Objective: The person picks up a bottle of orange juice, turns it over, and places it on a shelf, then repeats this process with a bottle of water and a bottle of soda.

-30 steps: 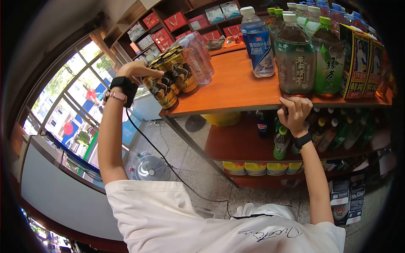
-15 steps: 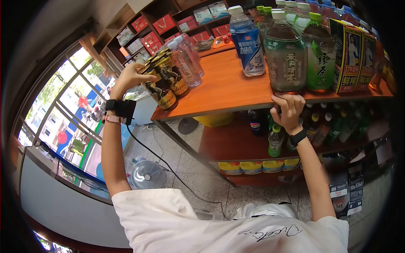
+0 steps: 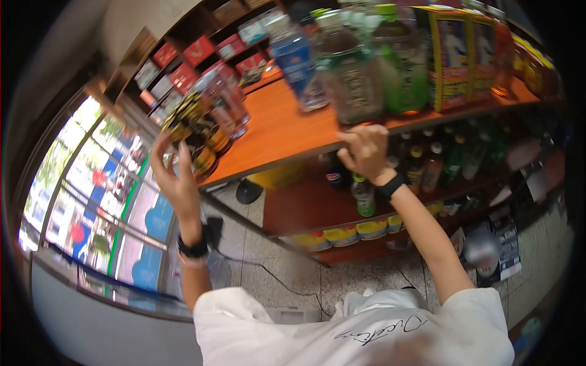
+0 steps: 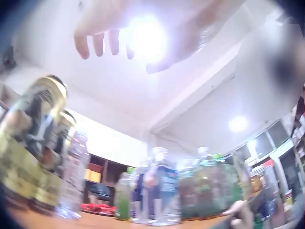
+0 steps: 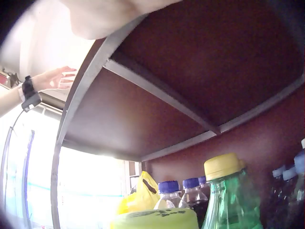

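Observation:
My left hand (image 3: 177, 177), fingers spread and holding nothing, hangs just off the table's left corner. Beside it stand several black-and-gold beer cans (image 3: 204, 160), close together on the orange tabletop (image 3: 265, 122). In the left wrist view the hand (image 4: 107, 16) is above the level of the cans (image 4: 33, 124), apart from them. Pink-tinted clear bottles (image 3: 229, 110) stand behind the cans. With its fingers curled over the front edge, my right hand (image 3: 366, 149) grips the table edge, just in front of a large dark tea bottle (image 3: 351, 85).
A blue-labelled bottle (image 3: 299, 67), a green tea bottle (image 3: 400, 70) and a yellow-black box (image 3: 452, 61) stand along the table. Underneath, a shelf holds drink bottles (image 3: 364, 198), with yellow-capped jugs (image 3: 340, 236) lower down. A black cable (image 3: 284, 277) crosses the floor.
My left hand has let go of a beer can and drawn back toward me, its fingers spreading. The right hand stays on the table edge while the head view swings right.

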A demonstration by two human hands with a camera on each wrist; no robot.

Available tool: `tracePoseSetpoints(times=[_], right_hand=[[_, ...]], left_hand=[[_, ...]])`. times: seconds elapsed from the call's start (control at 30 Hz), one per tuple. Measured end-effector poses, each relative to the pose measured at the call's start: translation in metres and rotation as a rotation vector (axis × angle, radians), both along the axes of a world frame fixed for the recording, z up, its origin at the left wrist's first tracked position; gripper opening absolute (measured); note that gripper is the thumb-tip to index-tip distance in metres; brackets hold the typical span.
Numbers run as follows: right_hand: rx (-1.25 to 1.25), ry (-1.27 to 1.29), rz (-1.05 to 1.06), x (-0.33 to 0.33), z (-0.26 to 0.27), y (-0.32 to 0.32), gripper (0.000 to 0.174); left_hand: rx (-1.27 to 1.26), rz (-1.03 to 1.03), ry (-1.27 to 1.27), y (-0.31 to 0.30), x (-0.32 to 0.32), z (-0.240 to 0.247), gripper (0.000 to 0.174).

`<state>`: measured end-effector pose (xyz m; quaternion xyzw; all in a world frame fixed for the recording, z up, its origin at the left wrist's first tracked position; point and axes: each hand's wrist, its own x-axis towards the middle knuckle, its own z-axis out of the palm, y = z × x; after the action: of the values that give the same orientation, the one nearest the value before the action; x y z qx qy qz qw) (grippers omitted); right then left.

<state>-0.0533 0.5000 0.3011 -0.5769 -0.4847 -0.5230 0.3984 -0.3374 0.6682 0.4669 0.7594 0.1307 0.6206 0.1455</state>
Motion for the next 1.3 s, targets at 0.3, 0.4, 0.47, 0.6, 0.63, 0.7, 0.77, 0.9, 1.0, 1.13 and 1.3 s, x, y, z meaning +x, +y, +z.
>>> tracePoseSetpoints(times=[0.3,0.4,0.47,0.6,0.63,0.7,0.77,0.9,1.0,1.13,1.3], right_hand=[[-0.278,0.112,0.065,-0.03,-0.03,-0.124,0.051],[-0.479,0.36,0.015,-0.027,-0.113,-0.229,0.032],[-0.66,0.571,-0.125,-0.028,-0.202,-0.322,0.021],[-1.016,1.412,-0.345,-0.085,-0.349,-0.552,0.035],[-0.983,1.549,-0.494,-0.11,-0.358,-0.602,0.037],[-0.869,1.829,-0.706,-0.156,-0.349,-0.685,0.04],[-0.71,1.935,-0.867,-0.197,-0.349,-0.754,0.041],[-0.161,2.067,-1.177,-0.267,-0.356,-0.841,0.045],[-0.065,2.126,-1.248,-0.297,-0.37,-0.863,0.045],[0.01,2.185,-1.139,-0.312,-0.391,-0.863,0.047],[0.227,2.195,-1.023,-0.28,-0.396,-0.853,0.046]], left_hand=[[0.098,-0.882,0.72,-0.246,0.064,-0.129,0.019],[-0.475,-0.957,0.529,-0.285,0.091,-0.182,0.011],[-0.72,-0.921,0.505,-0.316,0.108,-0.2,0.014],[-0.915,-1.043,0.626,-0.388,0.133,-0.247,0.015],[-0.903,-1.074,0.694,-0.409,0.139,-0.26,0.015],[-0.972,-1.146,0.785,-0.46,0.152,-0.275,0.015],[-0.982,-1.191,0.973,-0.514,0.163,-0.283,0.016],[-0.79,-1.53,1.086,-0.628,0.197,-0.304,0.014],[-0.516,-1.802,1.156,-0.709,0.215,-0.282,0.012],[-0.422,-1.954,1.256,-0.765,0.235,-0.291,0.013],[-0.494,-1.873,1.458,-0.805,0.261,-0.301,0.015]])
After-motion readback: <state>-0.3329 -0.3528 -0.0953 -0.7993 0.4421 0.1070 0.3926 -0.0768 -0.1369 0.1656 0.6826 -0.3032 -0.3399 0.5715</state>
